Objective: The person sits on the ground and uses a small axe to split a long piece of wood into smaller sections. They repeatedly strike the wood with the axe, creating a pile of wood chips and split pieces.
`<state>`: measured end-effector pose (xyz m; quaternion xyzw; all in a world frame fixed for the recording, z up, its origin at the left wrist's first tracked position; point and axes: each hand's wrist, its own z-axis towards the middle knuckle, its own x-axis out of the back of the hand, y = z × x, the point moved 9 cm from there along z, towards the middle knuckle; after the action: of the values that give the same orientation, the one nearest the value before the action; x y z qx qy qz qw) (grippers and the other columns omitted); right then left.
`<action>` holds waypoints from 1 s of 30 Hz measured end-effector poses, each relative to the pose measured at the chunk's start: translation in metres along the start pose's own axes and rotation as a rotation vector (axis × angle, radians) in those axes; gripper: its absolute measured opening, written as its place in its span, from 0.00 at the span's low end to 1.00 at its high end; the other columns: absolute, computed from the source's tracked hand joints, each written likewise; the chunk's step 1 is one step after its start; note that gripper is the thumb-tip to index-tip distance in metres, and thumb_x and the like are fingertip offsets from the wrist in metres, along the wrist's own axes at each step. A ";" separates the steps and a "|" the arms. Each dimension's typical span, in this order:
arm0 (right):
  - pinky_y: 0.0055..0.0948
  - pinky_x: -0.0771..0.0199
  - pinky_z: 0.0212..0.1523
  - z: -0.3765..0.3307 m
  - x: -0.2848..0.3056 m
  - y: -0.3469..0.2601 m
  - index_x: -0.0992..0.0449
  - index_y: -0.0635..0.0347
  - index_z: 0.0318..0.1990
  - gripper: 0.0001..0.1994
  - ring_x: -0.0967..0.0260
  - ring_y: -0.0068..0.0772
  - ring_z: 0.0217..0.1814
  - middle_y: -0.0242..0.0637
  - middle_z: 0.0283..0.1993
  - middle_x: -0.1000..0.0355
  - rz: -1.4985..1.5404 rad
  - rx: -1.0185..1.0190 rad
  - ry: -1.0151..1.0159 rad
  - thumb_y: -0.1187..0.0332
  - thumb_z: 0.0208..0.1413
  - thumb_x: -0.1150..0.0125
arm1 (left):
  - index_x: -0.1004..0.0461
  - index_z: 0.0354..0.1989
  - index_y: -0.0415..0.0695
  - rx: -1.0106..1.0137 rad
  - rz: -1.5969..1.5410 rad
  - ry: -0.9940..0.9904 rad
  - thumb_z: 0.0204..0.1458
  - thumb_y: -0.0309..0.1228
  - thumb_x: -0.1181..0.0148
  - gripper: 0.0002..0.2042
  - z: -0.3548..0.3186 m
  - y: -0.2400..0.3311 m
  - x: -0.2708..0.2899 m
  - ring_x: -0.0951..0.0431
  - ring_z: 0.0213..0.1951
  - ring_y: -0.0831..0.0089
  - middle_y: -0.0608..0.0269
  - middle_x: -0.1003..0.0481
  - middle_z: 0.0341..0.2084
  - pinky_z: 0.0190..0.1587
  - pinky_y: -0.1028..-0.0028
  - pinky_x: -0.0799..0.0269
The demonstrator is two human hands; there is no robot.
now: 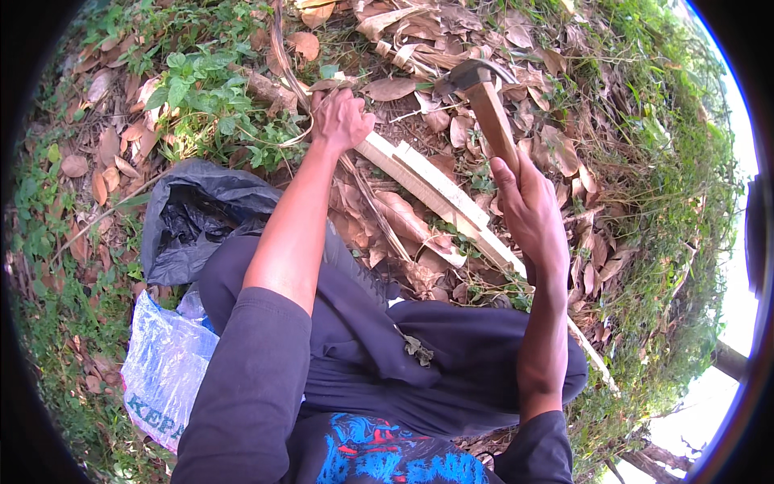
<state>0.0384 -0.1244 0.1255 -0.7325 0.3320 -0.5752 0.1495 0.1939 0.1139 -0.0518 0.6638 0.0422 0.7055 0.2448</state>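
Note:
My right hand [528, 202] grips the wooden handle [493, 121] of a chopping tool whose dark metal head [459, 78] points up and away over the leaf litter. My left hand [340, 119] reaches forward and closes on the far end of a long split pale stick [439, 189] that lies diagonally on the ground, running back past my right knee. A thin dry vine stem [284, 64] curves by the left hand. My legs in dark trousers [451, 355] are folded under me.
A black plastic bag [189, 222] lies open at my left, with a clear blue-printed plastic bag [165, 367] beside it. Dry brown leaves [403, 218] cover the ground. Green weeds [201, 97] grow at the upper left and grass [677, 210] at the right.

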 end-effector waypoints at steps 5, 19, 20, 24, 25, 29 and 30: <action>0.56 0.31 0.36 0.003 -0.042 0.027 0.31 0.65 0.43 0.24 0.26 0.61 0.34 0.58 0.31 0.25 -0.158 -0.073 -0.176 0.47 0.72 0.56 | 0.29 0.18 0.47 -0.015 -0.013 0.014 0.46 0.39 0.47 0.11 0.000 0.003 -0.001 0.24 0.41 0.57 0.56 0.26 0.30 0.60 0.47 0.41; 0.56 0.31 0.40 0.006 -0.052 0.044 0.31 0.65 0.41 0.23 0.27 0.63 0.37 0.59 0.35 0.24 -0.213 -0.010 -0.197 0.49 0.72 0.54 | 0.19 0.32 0.45 0.052 0.014 -0.217 0.50 0.42 0.46 0.15 0.001 0.006 -0.007 0.23 0.53 0.56 0.50 0.23 0.46 0.70 0.38 0.53; 0.56 0.30 0.40 0.006 -0.050 0.045 0.32 0.65 0.40 0.23 0.27 0.64 0.36 0.60 0.34 0.25 -0.203 0.016 -0.154 0.49 0.72 0.55 | 0.19 0.32 0.45 0.041 0.011 -0.209 0.50 0.42 0.46 0.15 0.002 0.005 -0.005 0.24 0.53 0.56 0.49 0.23 0.46 0.70 0.38 0.53; 0.51 0.35 0.32 0.003 -0.008 0.017 0.31 0.65 0.40 0.23 0.30 0.58 0.29 0.55 0.28 0.28 -0.055 -0.050 -0.051 0.50 0.72 0.52 | 0.19 0.32 0.44 0.064 0.000 -0.213 0.49 0.41 0.46 0.14 0.000 0.005 -0.002 0.23 0.53 0.55 0.49 0.23 0.46 0.69 0.38 0.51; 0.50 0.36 0.31 0.005 0.004 0.006 0.30 0.66 0.41 0.22 0.31 0.55 0.27 0.54 0.26 0.29 -0.005 -0.004 0.016 0.50 0.72 0.52 | 0.22 0.28 0.45 0.048 -0.004 -0.133 0.48 0.41 0.46 0.13 0.001 0.001 0.000 0.24 0.49 0.55 0.51 0.24 0.41 0.65 0.41 0.47; 0.48 0.35 0.31 0.002 0.009 -0.004 0.30 0.66 0.42 0.22 0.33 0.52 0.25 0.52 0.25 0.30 0.089 0.053 0.167 0.51 0.72 0.52 | 0.28 0.20 0.47 0.018 -0.020 -0.019 0.46 0.40 0.47 0.11 0.000 -0.006 -0.006 0.25 0.42 0.56 0.54 0.26 0.33 0.57 0.48 0.40; 0.51 0.35 0.32 0.000 -0.005 0.005 0.31 0.65 0.41 0.23 0.31 0.58 0.28 0.55 0.27 0.28 0.101 -0.114 0.012 0.49 0.72 0.53 | 0.28 0.19 0.47 0.017 -0.014 -0.019 0.46 0.40 0.47 0.11 -0.001 -0.006 -0.005 0.25 0.42 0.57 0.54 0.26 0.33 0.57 0.48 0.40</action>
<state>0.0360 -0.1245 0.1184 -0.7187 0.4017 -0.5513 0.1344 0.1948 0.1171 -0.0586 0.6720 0.0508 0.6972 0.2444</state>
